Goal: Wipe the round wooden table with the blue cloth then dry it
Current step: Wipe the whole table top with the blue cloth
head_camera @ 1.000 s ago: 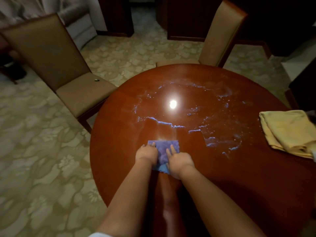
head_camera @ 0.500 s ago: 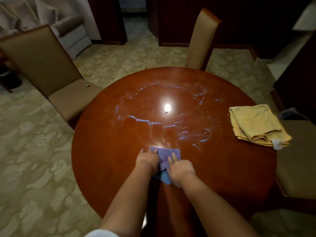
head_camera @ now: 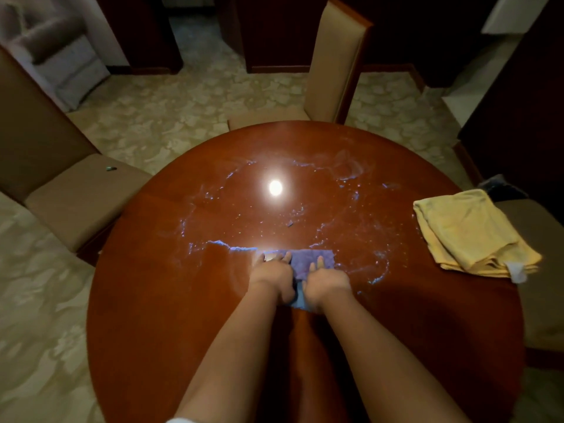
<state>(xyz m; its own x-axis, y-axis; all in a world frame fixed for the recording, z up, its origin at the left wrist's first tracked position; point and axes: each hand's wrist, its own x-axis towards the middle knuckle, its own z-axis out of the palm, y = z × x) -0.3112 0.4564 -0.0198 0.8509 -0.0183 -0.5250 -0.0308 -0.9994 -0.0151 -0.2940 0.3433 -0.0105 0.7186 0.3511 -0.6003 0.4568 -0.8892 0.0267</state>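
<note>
reddish-brown polished wood forms the round bench (head_camera: 158,300), seen from the head view looking down. a bright lamp reflection (head_camera: 275,188) sits near the centre of its top. bluish-white wet streaks (head_camera: 232,247) ring the central area, with scattered droplets toward the right side.

the blue cloth (head_camera: 311,260) lies flat on the bench, just nearer than the centre, with its far edge along one wet streak. both hands press down on it side by side. the left hand (head_camera: 272,274) covers the cloth's left part, fingers laid forward and fairly straight, not curled round the fabric. the right hand (head_camera: 326,283) rests on the cloth's right part, fingers extended forward over it. a small strip of cloth shows between the two wrists at the near edge. both forearms reach in from the bottom of the view.

a folded yellow towel (head_camera: 470,236) lies on the bench's right edge, well apart from the blue cloth.

a beige upholstered chair (head_camera: 335,59) stands at the far side of the bench. a second chair (head_camera: 73,199) stands to the left, with a small dark object (head_camera: 111,168) on its seat. a third seat (head_camera: 543,285) shows at the right, partly under the bench edge. patterned carpet (head_camera: 189,108) covers the floor.
</note>
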